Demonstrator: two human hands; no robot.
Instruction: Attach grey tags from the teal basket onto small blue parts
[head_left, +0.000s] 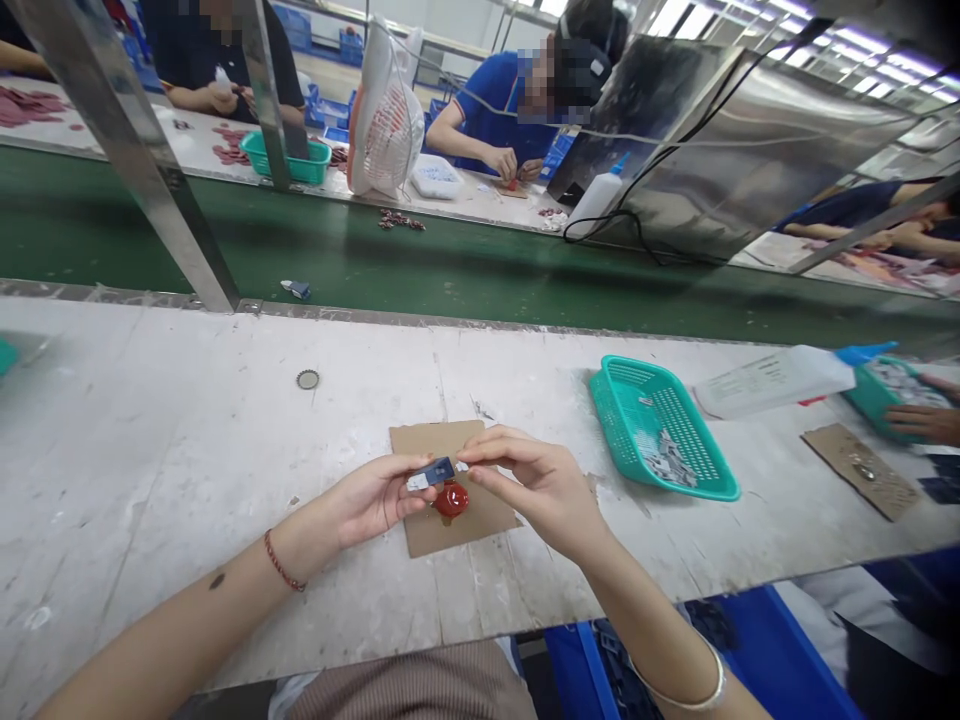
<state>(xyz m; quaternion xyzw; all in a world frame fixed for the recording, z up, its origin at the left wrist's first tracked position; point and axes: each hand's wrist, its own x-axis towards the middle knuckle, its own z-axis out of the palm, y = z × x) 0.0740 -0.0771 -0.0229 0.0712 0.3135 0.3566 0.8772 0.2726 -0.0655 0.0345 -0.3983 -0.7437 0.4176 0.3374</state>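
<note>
My left hand (pixel 379 498) holds a small dark blue and white part (pixel 433 473) between thumb and fingers. Close to its right end, my right hand (pixel 536 485) pinches a tiny whitish piece (pixel 461 466). Below the fingertips, a glossy red blob (pixel 452 499) lies on a brown cardboard square (pixel 439 540) on the white table. A green basket (pixel 615 440) with small grey pieces stands to the right of my right hand.
A white bottle with a blue tip (pixel 776 382) lies beyond the basket. A bottle cap (pixel 307 379) is on the table's left. Another cardboard piece (pixel 859 470) lies near a person's hand (pixel 926 415). People work across the green belt (pixel 360 270); a metal post (pixel 161 190) rises at left.
</note>
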